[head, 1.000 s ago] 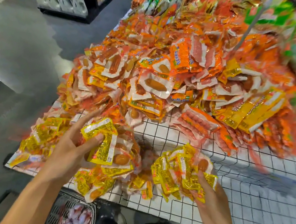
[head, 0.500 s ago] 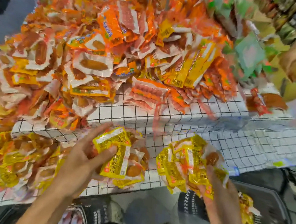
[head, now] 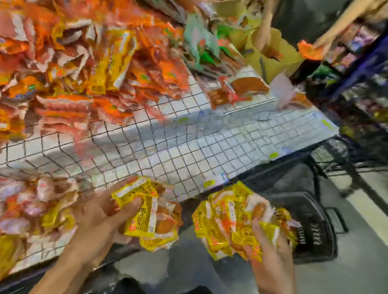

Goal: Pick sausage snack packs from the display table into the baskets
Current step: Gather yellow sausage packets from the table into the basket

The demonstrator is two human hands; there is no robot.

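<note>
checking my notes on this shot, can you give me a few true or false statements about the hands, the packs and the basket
1. Both hands hold yellow packs. True: the left hand grips one bunch of yellow packs, the right hand another bunch.
2. The black basket stands on the display table. False: it is on the floor, beside the table's edge.
3. The right hand's bunch is near the black basket. True.
4. The left hand is empty. False: it grips packs.
</note>
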